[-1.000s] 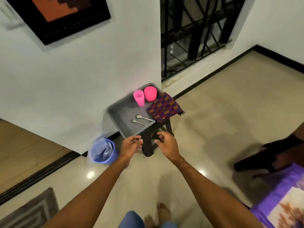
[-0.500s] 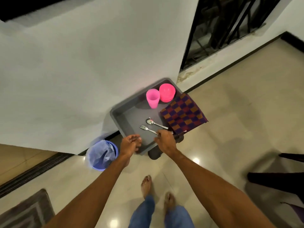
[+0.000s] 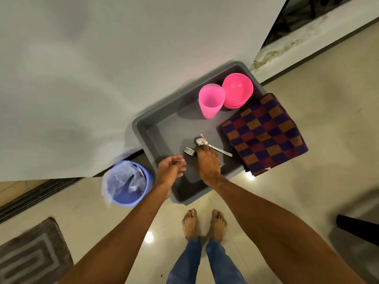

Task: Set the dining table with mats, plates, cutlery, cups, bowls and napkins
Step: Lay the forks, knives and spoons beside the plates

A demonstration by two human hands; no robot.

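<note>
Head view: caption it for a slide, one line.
A person's right hand touches the fork and spoon in a grey tray with a pink cup, stacked pink bowls and a checked cloth.

head-worn view, steeply downward, close above the tray [image 3: 155, 128]

A grey tray [image 3: 164, 130] holds the items. A translucent pink cup [image 3: 211, 101] stands upright near its far end, touching a stack of pink bowls [image 3: 238, 89] set mouth up in the far right corner. A steel spoon [image 3: 217, 149] lies flat on the tray floor, bowl up, with its handle pointing right toward the cloth. Just beside it lies a steel fork [image 3: 189, 151]. Only its tines show, because the right hand [image 3: 208, 165] covers its handle. A folded cloth [image 3: 264, 134], checked in purple, maroon and orange, lies over the tray's right rim.
</note>
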